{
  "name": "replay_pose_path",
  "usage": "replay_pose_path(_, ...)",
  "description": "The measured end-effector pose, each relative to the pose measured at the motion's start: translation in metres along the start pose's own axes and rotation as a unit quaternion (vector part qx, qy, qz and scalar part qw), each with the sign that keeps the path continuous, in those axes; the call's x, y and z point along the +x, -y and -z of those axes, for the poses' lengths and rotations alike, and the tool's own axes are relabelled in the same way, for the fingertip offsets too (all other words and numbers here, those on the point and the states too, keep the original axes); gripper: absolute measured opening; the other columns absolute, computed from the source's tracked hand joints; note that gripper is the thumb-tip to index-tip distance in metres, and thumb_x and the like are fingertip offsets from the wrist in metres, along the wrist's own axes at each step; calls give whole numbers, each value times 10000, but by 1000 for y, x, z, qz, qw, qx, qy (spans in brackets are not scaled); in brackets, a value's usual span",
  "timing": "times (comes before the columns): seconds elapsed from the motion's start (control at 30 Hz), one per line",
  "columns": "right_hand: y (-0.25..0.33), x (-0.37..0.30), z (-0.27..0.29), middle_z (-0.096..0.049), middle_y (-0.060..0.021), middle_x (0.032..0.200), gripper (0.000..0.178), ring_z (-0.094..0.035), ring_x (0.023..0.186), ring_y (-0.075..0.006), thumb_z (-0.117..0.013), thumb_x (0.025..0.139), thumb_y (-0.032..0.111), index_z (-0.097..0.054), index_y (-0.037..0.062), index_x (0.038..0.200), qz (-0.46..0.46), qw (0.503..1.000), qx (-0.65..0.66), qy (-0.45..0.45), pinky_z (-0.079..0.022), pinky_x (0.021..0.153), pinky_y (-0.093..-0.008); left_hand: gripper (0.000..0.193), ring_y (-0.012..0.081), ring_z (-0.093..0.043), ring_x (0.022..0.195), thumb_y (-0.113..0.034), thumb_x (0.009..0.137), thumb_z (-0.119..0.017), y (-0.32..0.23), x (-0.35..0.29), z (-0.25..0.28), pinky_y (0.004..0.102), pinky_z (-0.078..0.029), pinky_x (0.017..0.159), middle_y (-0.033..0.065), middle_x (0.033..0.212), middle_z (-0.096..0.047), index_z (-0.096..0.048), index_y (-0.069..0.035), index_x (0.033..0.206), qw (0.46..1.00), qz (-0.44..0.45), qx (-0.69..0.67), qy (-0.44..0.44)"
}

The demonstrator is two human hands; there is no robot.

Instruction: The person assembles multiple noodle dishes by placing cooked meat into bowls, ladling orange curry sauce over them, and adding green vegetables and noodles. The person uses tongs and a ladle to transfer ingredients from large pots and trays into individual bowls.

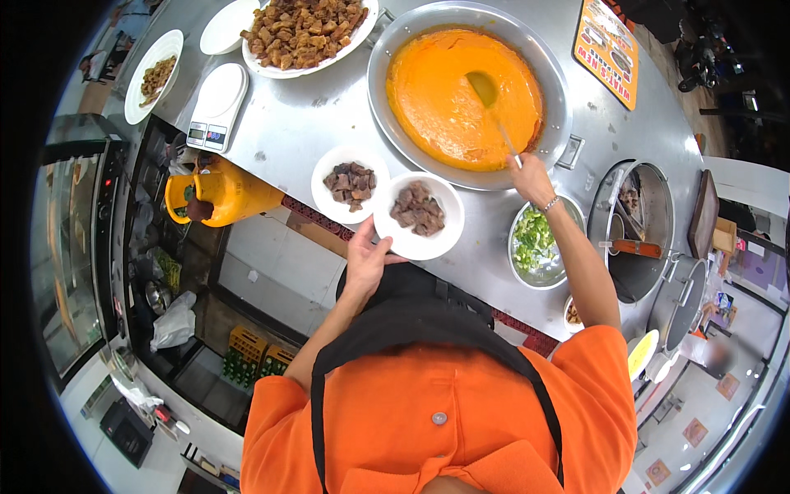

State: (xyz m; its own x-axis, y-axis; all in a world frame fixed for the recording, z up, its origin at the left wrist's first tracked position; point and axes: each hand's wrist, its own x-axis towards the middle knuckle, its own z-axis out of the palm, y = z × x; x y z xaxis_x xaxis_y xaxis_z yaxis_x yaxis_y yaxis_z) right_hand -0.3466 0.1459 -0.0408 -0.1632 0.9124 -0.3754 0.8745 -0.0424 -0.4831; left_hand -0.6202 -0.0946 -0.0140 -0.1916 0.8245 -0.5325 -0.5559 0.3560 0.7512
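Note:
My left hand (367,260) grips the near-left rim of a white bowl (429,249) holding dark chunks of meat (417,209). Touching or overlapping it on the left, a second white bowl (326,204) holds similar dark meat. My right hand (532,179) is closed around the handle of a ladle (483,90) at the near-right side of a wide metal pan (380,105). Thick orange sauce (436,99) fills much of the pan, and the ladle's head sits in it, partly covered. Chopped green vegetables lie in a metal bowl (524,277) beneath my right forearm.
A large plate of browned chunks (303,33), a smaller plate (156,78) and a kitchen scale (218,107) stand at far left. An orange printed board (606,51) lies far right. Deep metal pots (668,198) line the right. A yellow gas cylinder (234,193) stands below the left edge.

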Motion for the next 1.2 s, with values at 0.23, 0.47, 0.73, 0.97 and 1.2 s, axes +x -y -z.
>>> replay_pose_path(0.23, 23, -23, 46, -468, 13, 636, 295, -350, 382, -56, -529, 966, 289, -536, 8, 874, -184, 883, 335, 274, -273, 329, -236, 603, 294, -643, 1028, 69, 877, -432, -71, 31, 11, 392, -639, 686, 188, 1293, -505, -223, -56, 1428, 996, -61, -63, 6)
replay_pose_path(0.47, 7, -34, 63, -453, 28, 635, 285, -330, 388, -41, -533, 966, 275, -531, -1, 894, -176, 886, 343, 257, -260, 333, -219, 612, 321, -581, 1136, 56, 891, -440, -81, 64, -2, 470, -609, 809, 210, 1346, -445, -176, -73, 1429, 992, -109, -66, 14)
replay_pose_path(0.73, 10, -59, 116, -446, 36, 636, 315, -322, 384, -25, -531, 974, 320, -545, 9, 922, -164, 894, 334, 251, -245, 321, -206, 661, 281, -579, 1137, 41, 930, -446, -48, 110, -49, 438, -605, 824, 168, 1359, -455, -139, -105, 1497, 985, -124, -115, 41)
replay_pose_path(0.97, 44, -95, 173, -428, 46, 649, 324, -312, 372, -16, -522, 980, 341, -558, 26, 909, -138, 907, 306, 255, -234, 309, -194, 622, 250, -593, 1100, 12, 941, -483, -24, 151, -100, 418, -605, 833, 142, 1282, -511, -207, -102, 1486, 977, -96, -162, 104)
replay_pose_path(1.2, 25, -98, 125, -471, -52, 550, 318, -396, 399, -136, -588, 946, 284, -568, -12, 830, -38, 984, 129, 119, -311, 383, -305, 664, 226, -593, 1103, -2, 927, -516, -24, 162, -123, 436, -586, 872, 129, 1278, -526, -190, -106, 1496, 980, -79, -125, 131)
